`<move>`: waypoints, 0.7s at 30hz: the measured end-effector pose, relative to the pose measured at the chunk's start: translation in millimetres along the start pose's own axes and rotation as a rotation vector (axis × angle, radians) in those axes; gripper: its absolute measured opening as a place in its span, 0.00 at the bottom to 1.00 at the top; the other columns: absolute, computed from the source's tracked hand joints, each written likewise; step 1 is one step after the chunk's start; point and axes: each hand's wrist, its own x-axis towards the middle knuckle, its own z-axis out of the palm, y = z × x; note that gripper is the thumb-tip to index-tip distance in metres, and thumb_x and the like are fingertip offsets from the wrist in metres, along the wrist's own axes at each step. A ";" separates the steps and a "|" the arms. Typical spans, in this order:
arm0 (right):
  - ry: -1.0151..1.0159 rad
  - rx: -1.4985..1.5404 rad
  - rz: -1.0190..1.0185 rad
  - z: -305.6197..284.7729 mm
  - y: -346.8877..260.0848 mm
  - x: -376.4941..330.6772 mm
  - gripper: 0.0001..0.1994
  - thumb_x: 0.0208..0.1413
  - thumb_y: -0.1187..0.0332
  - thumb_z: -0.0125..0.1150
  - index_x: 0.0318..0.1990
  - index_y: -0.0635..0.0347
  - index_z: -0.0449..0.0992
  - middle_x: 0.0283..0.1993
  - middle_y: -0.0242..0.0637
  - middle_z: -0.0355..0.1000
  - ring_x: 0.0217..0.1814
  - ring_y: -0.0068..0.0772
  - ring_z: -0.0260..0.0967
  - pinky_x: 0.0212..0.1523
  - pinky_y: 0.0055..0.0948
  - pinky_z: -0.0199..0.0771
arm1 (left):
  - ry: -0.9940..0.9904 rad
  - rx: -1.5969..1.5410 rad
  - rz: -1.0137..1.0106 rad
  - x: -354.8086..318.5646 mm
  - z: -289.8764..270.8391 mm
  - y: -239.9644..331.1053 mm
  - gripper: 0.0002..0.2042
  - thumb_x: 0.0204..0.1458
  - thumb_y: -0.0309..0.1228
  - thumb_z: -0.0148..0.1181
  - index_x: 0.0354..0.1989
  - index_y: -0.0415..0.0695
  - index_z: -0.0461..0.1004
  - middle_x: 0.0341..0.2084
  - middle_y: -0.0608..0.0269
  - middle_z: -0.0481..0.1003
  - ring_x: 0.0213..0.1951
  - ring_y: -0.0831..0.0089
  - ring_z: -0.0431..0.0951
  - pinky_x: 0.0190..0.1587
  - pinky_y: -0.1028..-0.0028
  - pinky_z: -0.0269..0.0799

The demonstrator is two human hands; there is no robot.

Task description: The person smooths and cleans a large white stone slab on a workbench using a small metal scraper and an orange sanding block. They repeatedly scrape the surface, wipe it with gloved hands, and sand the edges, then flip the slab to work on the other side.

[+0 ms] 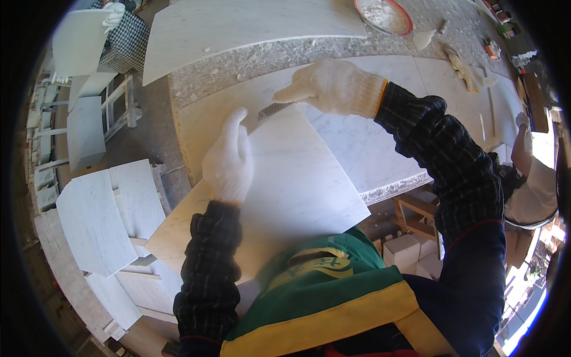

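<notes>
A square white marble tile point(297, 172) with faint grey veins is tilted in front of me, its near side by my green and yellow apron. My left hand point(229, 157), in a white knit glove, grips its upper left edge, with a finger pointing up. My right hand point(336, 88), in a matching glove, is closed just above the tile's far corner. A small grey ridged piece point(275, 110) shows below its fingertips; whether the hand holds it I cannot tell. Under the tile lies a larger marble slab point(369, 134) on the workbench.
Another marble slab point(250, 30) lies at the back, near a red-rimmed bowl point(383, 15) of white powder or paste. A crumpled glove point(461, 68) sits far right. Cut slabs point(95, 220) are stacked at left. White blocks point(410, 253) stand below the bench. Another person point(532, 190) is at right.
</notes>
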 end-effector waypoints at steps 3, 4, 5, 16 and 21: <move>0.025 0.026 -0.004 0.4 -0.2 -1.6 0.20 0.63 0.73 0.58 0.60 0.37 0.81 0.41 0.40 0.78 0.44 0.45 0.79 0.45 0.41 0.81 | -0.001 -0.007 0.004 0.3 0.3 -0.5 0.15 0.66 0.35 0.56 0.60 0.61 0.76 0.36 0.54 0.83 0.33 0.50 0.83 0.37 0.56 0.77; 0.022 0.022 -0.003 0.9 -0.1 -2.1 0.20 0.63 0.73 0.59 0.59 0.37 0.81 0.41 0.40 0.78 0.43 0.45 0.79 0.45 0.41 0.81 | 0.004 -0.009 0.011 0.7 0.8 -0.8 0.15 0.66 0.35 0.56 0.60 0.61 0.76 0.36 0.54 0.83 0.33 0.49 0.83 0.37 0.55 0.77; 0.032 0.026 -0.009 1.6 0.1 -2.8 0.20 0.63 0.73 0.59 0.59 0.38 0.81 0.41 0.40 0.78 0.43 0.45 0.79 0.44 0.41 0.81 | 0.009 -0.009 0.018 0.8 1.0 -1.1 0.15 0.66 0.35 0.56 0.60 0.61 0.76 0.36 0.54 0.83 0.33 0.49 0.83 0.37 0.55 0.77; 0.131 0.044 -0.014 11.2 -4.4 -25.7 0.22 0.63 0.74 0.58 0.61 0.38 0.79 0.36 0.39 0.77 0.37 0.45 0.78 0.37 0.40 0.79 | -0.042 0.014 -0.020 -0.1 -0.5 0.5 0.14 0.68 0.35 0.55 0.61 0.59 0.76 0.42 0.56 0.84 0.37 0.51 0.84 0.39 0.57 0.78; 0.154 0.023 -0.048 11.6 -5.6 -29.2 0.23 0.61 0.76 0.57 0.62 0.40 0.79 0.34 0.39 0.76 0.35 0.45 0.77 0.35 0.40 0.79 | -0.043 0.014 -0.015 -0.8 -0.3 1.5 0.15 0.68 0.34 0.55 0.61 0.60 0.75 0.41 0.56 0.83 0.36 0.51 0.84 0.39 0.57 0.78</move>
